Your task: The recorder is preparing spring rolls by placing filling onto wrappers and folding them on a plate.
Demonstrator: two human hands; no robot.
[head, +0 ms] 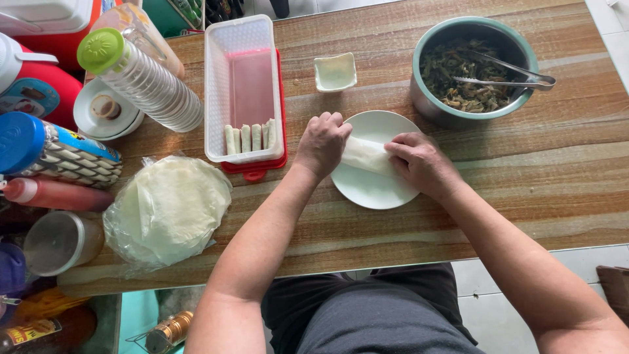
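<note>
**Rolling the wrapper tight and even**

Both hands on the pale, thin wrapper roll (pixel 365 155), lying across the upper half of the round white plate (pixel 373 187) at the table's (pixel 524 190) centre. Left hand (pixel 322 143) curled over the roll's 9 o'clock end, fingers bent down; right hand (pixel 419 160) pressing the 3 o'clock end, fingers nearly flat. Best rolled with equal pressure at both ends, tucking snugly, avoiding tears. Finished rolls (pixel 250 137) waiting in the white plastic basket (pixel 244 39) at 10 o'clock.

Soft, even daylight, faint shadows under the white plate (pixel 373 187), sharp focus, slight wide-angle bending at edges.
</note>
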